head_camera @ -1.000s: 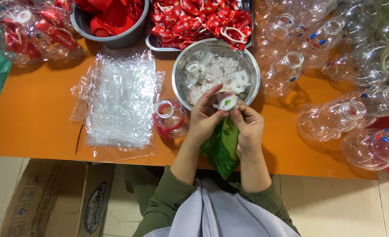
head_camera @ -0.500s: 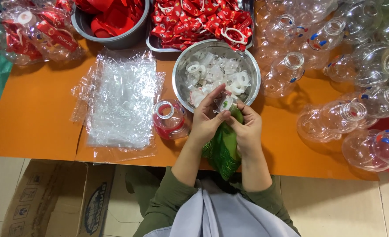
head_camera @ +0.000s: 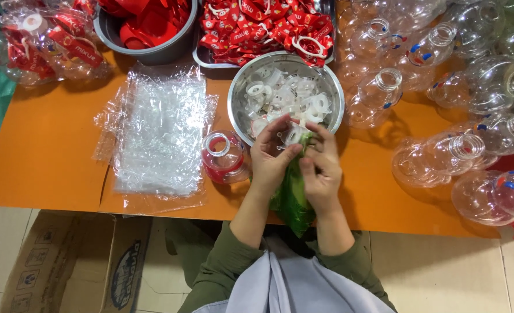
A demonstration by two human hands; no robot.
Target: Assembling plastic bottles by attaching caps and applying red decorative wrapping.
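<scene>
Orange bench (head_camera: 54, 168) over pale tiled floor; open cardboard box (head_camera: 65, 261) below near edge. Steel bowl (head_camera: 239, 113) of white plastic rings taken as landmark. Left of bowl: stack of clear film sleeves (head_camera: 158, 136). Beyond bowl: tray of red labels (head_camera: 262, 26), grey tub (head_camera: 152, 55). Right of bowl: heap of clear empty bottles (head_camera: 442, 104). Just left of bowl's near rim: small red-labelled bottle (head_camera: 225, 156).

Left hand (head_camera: 271, 159) and right hand (head_camera: 320, 168) both closed around green bottle (head_camera: 291, 203) at bowl's near rim, fingertips pinching white ring (head_camera: 294, 134) at its neck.

Risks, as judged: ring slipping into bowl if grip loosens; elbows nudging red-labelled bottle off near edge; crowded bottles rolling from bench.
</scene>
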